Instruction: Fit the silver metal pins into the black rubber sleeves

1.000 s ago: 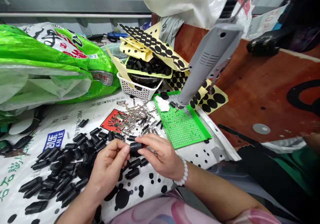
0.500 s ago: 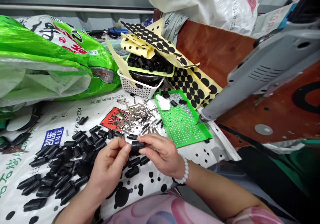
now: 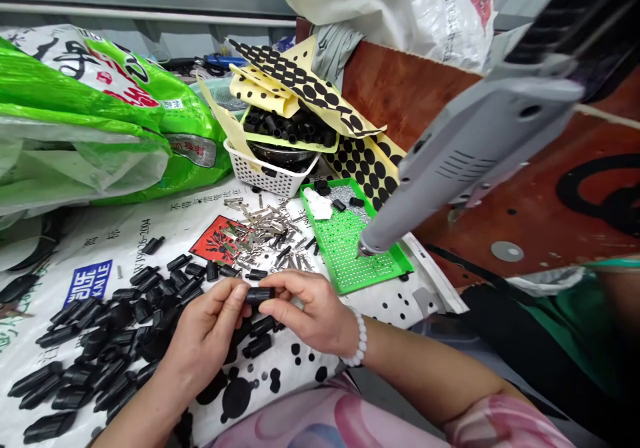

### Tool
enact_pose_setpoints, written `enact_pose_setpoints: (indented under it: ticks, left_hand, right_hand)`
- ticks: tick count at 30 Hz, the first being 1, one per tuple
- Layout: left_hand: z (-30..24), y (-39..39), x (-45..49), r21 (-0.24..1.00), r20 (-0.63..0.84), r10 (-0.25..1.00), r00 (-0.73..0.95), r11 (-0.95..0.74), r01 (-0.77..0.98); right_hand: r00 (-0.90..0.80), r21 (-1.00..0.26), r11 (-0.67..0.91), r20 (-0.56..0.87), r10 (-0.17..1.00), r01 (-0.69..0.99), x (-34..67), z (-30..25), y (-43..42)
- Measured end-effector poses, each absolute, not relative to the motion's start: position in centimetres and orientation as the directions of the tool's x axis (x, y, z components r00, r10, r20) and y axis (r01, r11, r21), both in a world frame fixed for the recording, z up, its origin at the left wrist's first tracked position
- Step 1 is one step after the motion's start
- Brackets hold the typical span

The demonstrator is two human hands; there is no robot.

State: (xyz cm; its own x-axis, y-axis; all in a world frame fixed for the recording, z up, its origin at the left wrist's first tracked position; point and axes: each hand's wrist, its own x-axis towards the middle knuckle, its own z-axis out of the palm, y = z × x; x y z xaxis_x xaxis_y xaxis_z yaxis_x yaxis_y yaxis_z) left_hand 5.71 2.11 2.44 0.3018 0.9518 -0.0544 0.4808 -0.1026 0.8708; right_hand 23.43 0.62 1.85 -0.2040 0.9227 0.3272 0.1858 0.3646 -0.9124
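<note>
A person's left hand (image 3: 203,341) and right hand (image 3: 305,311) pinch a black rubber sleeve (image 3: 259,295) at lower center, above loose black sleeves (image 3: 117,318) spread on a printed white sack (image 3: 90,235). Metal pins (image 3: 265,238) lie just beyond, beside a green perforated tray (image 3: 380,271) under a grey power tool (image 3: 475,148). A white basket (image 3: 265,178) and sheets of black dots (image 3: 365,165) sit at top center.

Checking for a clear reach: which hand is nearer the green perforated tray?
The right hand is nearer, just below the green perforated tray and not touching it. The left hand is farther, beyond the right hand from it.
</note>
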Motion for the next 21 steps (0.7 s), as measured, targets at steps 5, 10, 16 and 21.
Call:
enact_pose_setpoints:
  ticks: [5,10,16,21]
  left_hand:
    - [2.0,2.2,5.3,0.891,-0.017,0.968,0.249,-0.099,0.444]
    - [2.3,2.4,4.7,0.830,0.064,0.961,0.267,-0.200,0.521]
    - [2.0,2.8,3.0,0.397,0.286,0.744,0.603,-0.665,0.633]
    - [1.8,3.3,2.3,0.170,0.289,0.671,0.683,-0.738,0.653]
  right_hand:
    - [-0.209,-0.925,0.326,0.285,0.936,0.196,23.4,2.2,1.3]
    - [-0.352,-0.827,0.463,0.350,0.868,0.320,25.2,2.7,3.4]
    - [-0.242,-0.146,0.296,0.304,0.921,0.944,28.4,3.2,7.5]
    - [-0.091,0.170,0.063,0.161,0.983,0.983,30.6,3.2,9.9]
